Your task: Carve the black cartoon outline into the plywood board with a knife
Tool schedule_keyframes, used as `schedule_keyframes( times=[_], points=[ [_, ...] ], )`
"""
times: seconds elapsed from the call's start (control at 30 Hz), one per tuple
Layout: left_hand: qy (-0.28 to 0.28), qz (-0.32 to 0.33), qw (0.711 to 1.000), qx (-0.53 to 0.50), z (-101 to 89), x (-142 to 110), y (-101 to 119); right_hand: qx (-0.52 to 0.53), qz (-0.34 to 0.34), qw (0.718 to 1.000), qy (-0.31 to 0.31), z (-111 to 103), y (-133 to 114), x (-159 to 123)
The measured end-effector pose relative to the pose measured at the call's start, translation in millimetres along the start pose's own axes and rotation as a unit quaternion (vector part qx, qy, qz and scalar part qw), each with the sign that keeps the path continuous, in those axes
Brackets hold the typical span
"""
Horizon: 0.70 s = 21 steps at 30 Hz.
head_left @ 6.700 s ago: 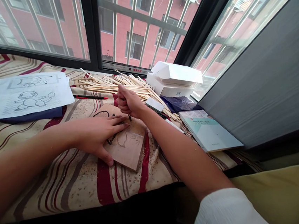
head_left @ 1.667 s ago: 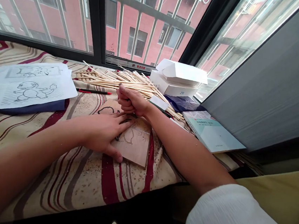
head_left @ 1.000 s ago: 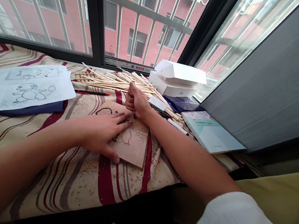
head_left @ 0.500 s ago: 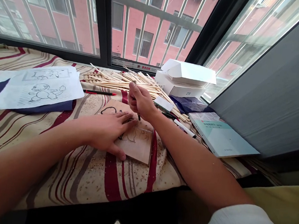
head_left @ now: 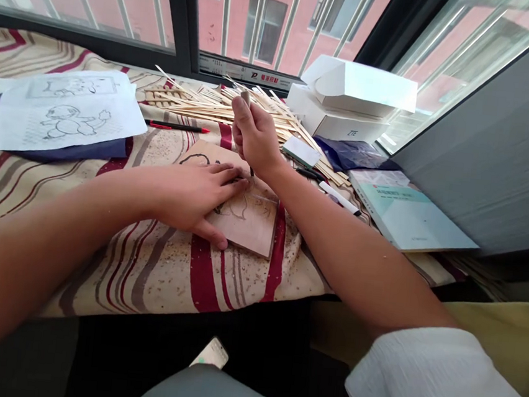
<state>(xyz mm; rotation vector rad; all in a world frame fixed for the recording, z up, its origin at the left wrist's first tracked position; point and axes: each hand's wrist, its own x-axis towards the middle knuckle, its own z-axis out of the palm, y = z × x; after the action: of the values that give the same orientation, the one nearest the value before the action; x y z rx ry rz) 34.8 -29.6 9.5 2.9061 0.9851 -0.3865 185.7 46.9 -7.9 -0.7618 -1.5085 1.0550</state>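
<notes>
A flat wooden board (head_left: pixel 254 232) lies on the striped cloth, with dark carved outlines and pencil lines on its face. My left hand (head_left: pixel 199 195) rests flat across it, fingers stretched toward the right and thumb at the near edge. Wrapped in a fist, my right hand (head_left: pixel 257 136) holds a carving tool (head_left: pixel 246 98) upright; its handle end shows above the thumb. The tool's dark lower end meets the board just beyond my left fingertips. Wood crumbs are scattered over the cloth around the board.
Paper drawings (head_left: pixel 76 115) lie left, near a red-and-black pencil (head_left: pixel 175 127). Thin wooden strips (head_left: pixel 208 104) pile up behind the board. Rightward are a white box (head_left: pixel 342 115), a marker (head_left: pixel 339 198) and a book (head_left: pixel 413 213). A phone (head_left: pixel 211 352) is below the table edge.
The view has tilted down, so the table things sit higher and my lap shows. Both hands keep nearly the same places on the board.
</notes>
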Motion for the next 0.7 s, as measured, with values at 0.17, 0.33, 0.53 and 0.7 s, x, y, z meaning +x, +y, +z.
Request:
schedule_keyframes(
  times=[0.17, 0.33, 0.53, 0.7],
  points=[
    [0.001, 0.011, 1.000, 0.010, 0.0, 0, -1, -0.044, 0.014, 0.999, -0.028, -1, 0, 2],
    [0.016, 0.008, 1.000, 0.004, 0.4, 1, -3, -0.066, 0.064, 0.996, -0.007, 1, 1, 11],
    [0.028, -0.001, 0.999, -0.021, 2.6, 4, -6, 0.072, 0.177, 0.973, -0.131, -4, -11, 8],
    [0.025, -0.003, 0.999, -0.021, 3.0, 5, -6, 0.150, 0.193, 0.968, -0.059, -17, -4, 11]
  ],
)
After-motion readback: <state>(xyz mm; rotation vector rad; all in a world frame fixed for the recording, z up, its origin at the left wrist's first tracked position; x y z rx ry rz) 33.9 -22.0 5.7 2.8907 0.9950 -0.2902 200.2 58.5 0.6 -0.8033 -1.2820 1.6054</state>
